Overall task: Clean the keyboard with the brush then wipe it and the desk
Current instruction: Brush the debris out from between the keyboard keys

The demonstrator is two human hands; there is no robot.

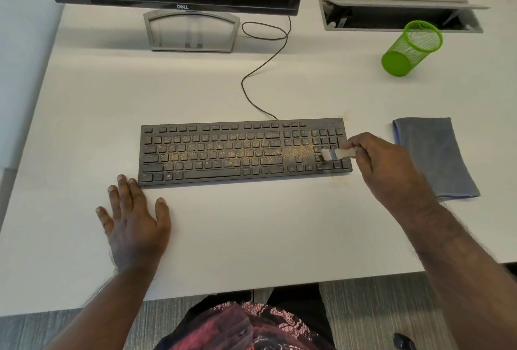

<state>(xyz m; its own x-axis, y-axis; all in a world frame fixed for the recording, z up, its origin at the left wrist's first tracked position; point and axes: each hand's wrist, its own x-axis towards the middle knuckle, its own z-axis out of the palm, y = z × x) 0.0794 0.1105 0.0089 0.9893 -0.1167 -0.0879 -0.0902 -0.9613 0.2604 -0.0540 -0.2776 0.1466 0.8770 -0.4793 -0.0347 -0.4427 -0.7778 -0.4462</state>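
On a white bench [84,98], the crumb-dusted keyboard [243,151] lies centred. The right hand [372,162] pinches the brush [337,154] over the number pad; the left hand [134,215] lies spread flat beside it, likely steadying it.

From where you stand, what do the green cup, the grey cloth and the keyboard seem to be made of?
Green pen cup: looks like painted wire mesh, since the desk shows through its wall.
Grey cloth: soft matte fabric, perhaps microfibre; it lies folded with a blue stitched edge.
Keyboard: matte dark plastic, by its look, dusted with yellowish crumbs.
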